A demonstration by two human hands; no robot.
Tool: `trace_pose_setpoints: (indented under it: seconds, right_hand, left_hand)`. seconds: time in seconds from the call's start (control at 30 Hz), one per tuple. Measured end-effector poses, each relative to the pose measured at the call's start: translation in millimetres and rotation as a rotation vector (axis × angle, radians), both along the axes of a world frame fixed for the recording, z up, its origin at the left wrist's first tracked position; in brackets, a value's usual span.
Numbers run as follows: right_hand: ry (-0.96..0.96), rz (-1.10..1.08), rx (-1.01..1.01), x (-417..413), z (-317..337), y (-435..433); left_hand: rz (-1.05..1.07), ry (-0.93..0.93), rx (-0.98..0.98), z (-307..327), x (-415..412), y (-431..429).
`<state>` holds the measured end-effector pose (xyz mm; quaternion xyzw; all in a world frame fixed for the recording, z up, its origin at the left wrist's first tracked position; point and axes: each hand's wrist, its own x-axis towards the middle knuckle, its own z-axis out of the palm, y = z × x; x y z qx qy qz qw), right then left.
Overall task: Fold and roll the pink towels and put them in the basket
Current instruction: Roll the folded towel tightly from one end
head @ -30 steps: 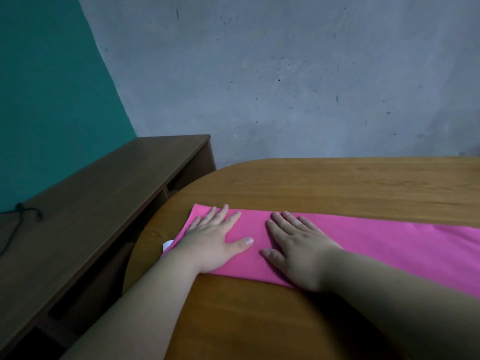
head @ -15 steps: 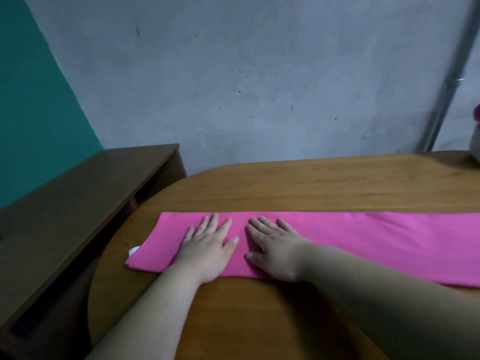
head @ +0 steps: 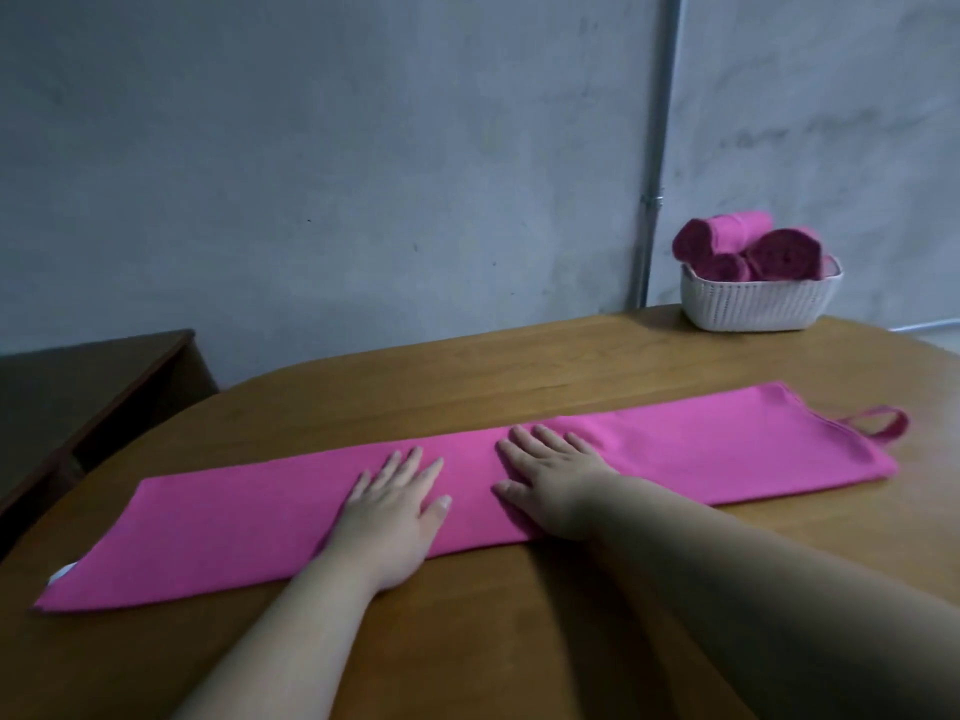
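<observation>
Both palms flat, side by side, slid rightward since a moment ago to mid-strip: left hand (head: 390,517), then right hand (head: 551,486), fingers spread, gripping nothing, pressing the folded pink towel (head: 218,527) on the table (head: 467,641). Smoothing probably nearly done, rolling next. Far right: basket (head: 756,306) already holding rolled towels (head: 748,246).

Head-worn view, forward and down, close over the table (head: 519,387).

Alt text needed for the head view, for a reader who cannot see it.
Left hand and right hand press flat on a long folded pink towel on a wooden table. A white basket with rolled pink towels stands at the far right.
</observation>
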<state>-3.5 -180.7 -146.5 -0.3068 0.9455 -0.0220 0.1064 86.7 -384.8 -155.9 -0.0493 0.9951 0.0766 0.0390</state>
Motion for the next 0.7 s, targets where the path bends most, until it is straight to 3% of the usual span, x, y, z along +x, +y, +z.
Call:
trace_pose_setpoints:
  seconds: [0.37,0.5,0.7]
  right_hand:
    - [-0.009,-0.431,0.078,-62,-1,173]
    - [0.008,-0.411,0.072,-69,-4,170]
    - [0.021,-0.273,0.102,-124,-1,141]
  left_hand:
    - [0.037,-0.113,-0.100,8,-4,9]
    - [-0.150,-0.036,-0.085,13,-7,21]
    - [-0.213,-0.152,-0.094,26,-11,1]
